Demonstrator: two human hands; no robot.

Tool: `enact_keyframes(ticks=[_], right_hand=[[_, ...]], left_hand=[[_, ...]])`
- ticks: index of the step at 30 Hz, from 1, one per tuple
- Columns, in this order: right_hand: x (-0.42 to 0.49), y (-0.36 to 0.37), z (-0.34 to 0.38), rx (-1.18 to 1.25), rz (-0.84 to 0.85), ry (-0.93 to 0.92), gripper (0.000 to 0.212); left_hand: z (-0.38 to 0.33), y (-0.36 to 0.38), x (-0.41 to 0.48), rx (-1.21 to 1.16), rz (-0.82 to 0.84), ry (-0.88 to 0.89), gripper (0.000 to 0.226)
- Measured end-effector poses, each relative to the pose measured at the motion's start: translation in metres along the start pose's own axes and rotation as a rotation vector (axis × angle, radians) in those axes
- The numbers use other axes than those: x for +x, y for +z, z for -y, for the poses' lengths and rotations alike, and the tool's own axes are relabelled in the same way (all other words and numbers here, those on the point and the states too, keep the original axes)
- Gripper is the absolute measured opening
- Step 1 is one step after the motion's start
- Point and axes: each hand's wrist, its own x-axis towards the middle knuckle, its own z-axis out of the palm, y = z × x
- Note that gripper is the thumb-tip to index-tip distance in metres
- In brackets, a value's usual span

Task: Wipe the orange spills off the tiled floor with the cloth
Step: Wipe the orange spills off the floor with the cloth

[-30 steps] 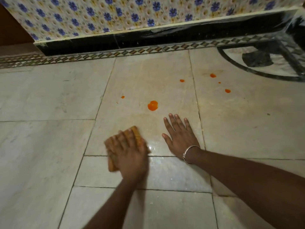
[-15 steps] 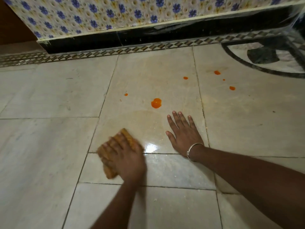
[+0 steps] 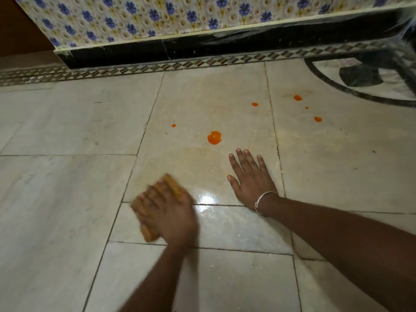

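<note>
An orange-brown folded cloth (image 3: 173, 185) lies on the pale tiled floor (image 3: 67, 199), near a tile seam. My left hand (image 3: 167, 216) lies on top of it, fingers spread over it and pressing it down; the hand is blurred. A wet sheen (image 3: 207, 199) shows on the tile just right of the cloth. My right hand (image 3: 249, 181), a metal bangle on its wrist, rests flat on the floor with straight fingers. A large orange spill (image 3: 214, 137) sits just beyond its fingertips. Smaller orange drops lie at the left (image 3: 173, 125), farther back (image 3: 254, 104) and to the right (image 3: 297, 97), (image 3: 317, 119).
A wall with blue-flower tiles (image 3: 180, 16) and a black skirting (image 3: 157, 50) closes off the far side, with a patterned border strip (image 3: 135, 69) along its foot. A dark circular inlay (image 3: 364, 73) marks the floor at the far right.
My left hand has slid the cloth a little to the left, toward the tile seam, leaving a wet shine behind. My right hand has stayed flat in place.
</note>
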Motion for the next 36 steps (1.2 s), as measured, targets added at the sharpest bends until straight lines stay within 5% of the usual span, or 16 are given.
enact_keyframes(ticks=[3,7,11,17,23,26,30,33,36], right_hand=[[0.0,0.0,0.002,-0.004,0.0,-0.008,0.07],[0.002,0.001,0.0,-0.011,-0.001,-0.013,0.07],[0.001,0.0,0.0,-0.003,0.035,-0.007,0.073],[0.002,0.0,0.0,-0.021,0.055,-0.007,0.076],[0.007,-0.009,-0.002,0.037,0.161,0.011,0.065],[0.011,-0.029,-0.006,0.349,0.172,0.04,0.052],[0.02,-0.068,-0.029,0.794,0.106,0.226,0.049],[0.033,-0.098,-0.051,0.896,0.102,0.343,0.051],[0.04,-0.125,-0.064,0.935,0.059,0.4,0.052]], left_hand=[[-0.045,0.015,-0.038,0.002,0.046,0.246,0.074],[-0.055,0.005,0.043,0.133,0.137,0.488,0.076],[0.02,-0.001,0.108,0.11,0.175,0.253,0.076],[0.034,-0.015,0.017,-0.025,0.096,-0.146,0.102],[-0.037,0.001,-0.09,-0.05,0.217,-0.034,0.086],[-0.059,0.003,-0.122,-0.074,0.23,0.1,0.069],[-0.078,-0.046,-0.108,-0.702,0.217,0.02,0.024],[-0.095,-0.085,-0.06,-1.37,0.408,-0.332,0.036],[-0.1,-0.123,-0.009,-1.858,0.593,-0.326,0.055]])
